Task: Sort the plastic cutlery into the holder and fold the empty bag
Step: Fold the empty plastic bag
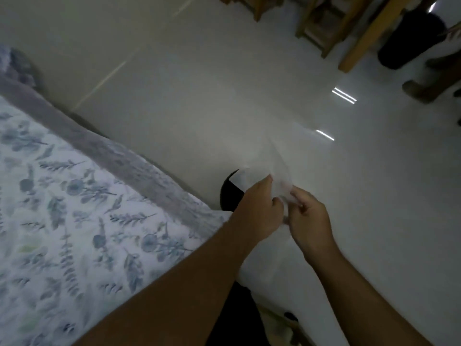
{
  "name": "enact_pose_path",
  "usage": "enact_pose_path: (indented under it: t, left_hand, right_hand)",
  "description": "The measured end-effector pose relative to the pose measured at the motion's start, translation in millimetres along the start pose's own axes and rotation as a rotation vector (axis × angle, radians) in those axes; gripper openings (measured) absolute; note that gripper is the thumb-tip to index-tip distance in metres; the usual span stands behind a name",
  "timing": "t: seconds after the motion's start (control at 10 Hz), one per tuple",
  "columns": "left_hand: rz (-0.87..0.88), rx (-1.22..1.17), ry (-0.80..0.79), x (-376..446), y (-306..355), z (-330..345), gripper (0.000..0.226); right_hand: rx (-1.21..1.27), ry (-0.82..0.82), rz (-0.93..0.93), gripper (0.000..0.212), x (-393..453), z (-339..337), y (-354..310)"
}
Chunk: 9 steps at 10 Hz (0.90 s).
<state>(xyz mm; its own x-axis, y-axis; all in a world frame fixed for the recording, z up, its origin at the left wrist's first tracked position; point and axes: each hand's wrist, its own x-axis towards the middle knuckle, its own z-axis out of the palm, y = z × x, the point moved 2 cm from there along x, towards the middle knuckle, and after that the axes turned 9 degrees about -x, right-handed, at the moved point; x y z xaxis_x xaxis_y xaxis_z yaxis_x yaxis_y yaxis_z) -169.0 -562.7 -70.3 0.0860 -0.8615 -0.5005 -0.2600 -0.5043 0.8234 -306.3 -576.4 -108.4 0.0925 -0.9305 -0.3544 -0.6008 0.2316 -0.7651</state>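
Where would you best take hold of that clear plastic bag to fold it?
By its near edge, from below, probably as the left hand and right hand pinch it now. The clear bag fans limply away from them over the floor; blur hides its far corners.

your left hand (259,211) and right hand (309,216) are both pinching the clear plastic bag (272,168) out over the shiny white floor (199,96), close together. the bag's blurry so i can't tell any folds. bed (62,196) with the leafy sheet is on your left, wooden furniture legs (321,23) further back.
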Motion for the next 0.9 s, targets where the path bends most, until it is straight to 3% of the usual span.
enact_pose_path:
  t: [0.1,0.2,0.3,0.4,0.5,0.6,0.7,0.8,0.9]
  left_hand:
    - [-0.151,0.065,-0.119,56,-30,11,0.049]
    - [-0.262,0.226,-0.283,114,-69,21,0.028]
    - [-0.295,0.466,-0.288,159,-113,30,0.028]
    - [-0.384,0.66,-0.37,179,-148,30,0.036]
    - [-0.451,0.719,-0.483,180,-164,25,0.041]
    - [-0.462,0.703,-0.506,171,-163,21,0.041]
    - [-0.438,0.723,-0.51,164,-154,18,0.04]
    - [-0.39,0.807,-0.48,163,-148,18,0.044]
    - [-0.398,0.833,-0.465,157,-143,19,0.044]
  right_hand:
    - [-0.005,-0.044,0.08,0.052,44,35,43]
    - [0.018,-0.097,0.214,0.047,86,74,88]
    - [-0.13,-0.236,0.324,0.049,129,119,132]
    - [-0.352,-0.424,0.471,0.069,156,144,165]
    - [-0.486,-0.375,0.504,0.038,159,138,169]
    - [-0.58,-0.451,0.594,0.034,152,131,168]
    - [-0.481,-0.406,0.638,0.055,152,133,160]
    - [-0.556,-0.344,0.509,0.074,156,132,148]
    - [-0.717,-0.357,0.359,0.059,148,128,133]
